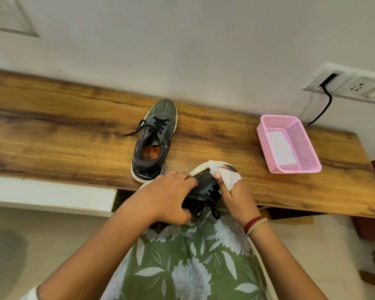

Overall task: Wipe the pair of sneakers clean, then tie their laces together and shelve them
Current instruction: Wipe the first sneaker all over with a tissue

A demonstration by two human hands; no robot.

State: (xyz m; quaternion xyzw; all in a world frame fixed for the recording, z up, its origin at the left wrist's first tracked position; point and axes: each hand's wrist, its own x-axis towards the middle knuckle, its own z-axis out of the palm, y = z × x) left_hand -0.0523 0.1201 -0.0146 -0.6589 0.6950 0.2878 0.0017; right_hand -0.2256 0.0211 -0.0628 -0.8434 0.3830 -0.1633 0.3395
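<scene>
Here, hands first:
Left hand: my left hand (171, 195) is curled over the dark grey lace-up sneaker with the pale sole (204, 187), fingers closed across its upper and heel side, holding it against my lap.
Right hand: my right hand (234, 191) is closed on a crumpled white wipe (224, 175), thumb on top, pressing it onto the toe end of that shoe.
Held sneaker: it sits at the near edge of the counter, toe pointing away from me, its black laces (206, 210) hanging loose over my green floral dress (188, 263).
Wrist: red and cream thread bands (254, 225) circle my right wrist.
Second sneaker: the matching dark grey striped sneaker with an orange insole (154, 141) stands upright on the brown wood-grain counter (52, 131), just beyond my left hand, laces undone and trailing left.
Basket: a pink perforated plastic basket (303, 146) sits on the counter well to the right, with a white sheet (280, 148) lying flat inside.
Wall: a white socket panel (355, 87) with a black cable (325, 105) plugged in.
</scene>
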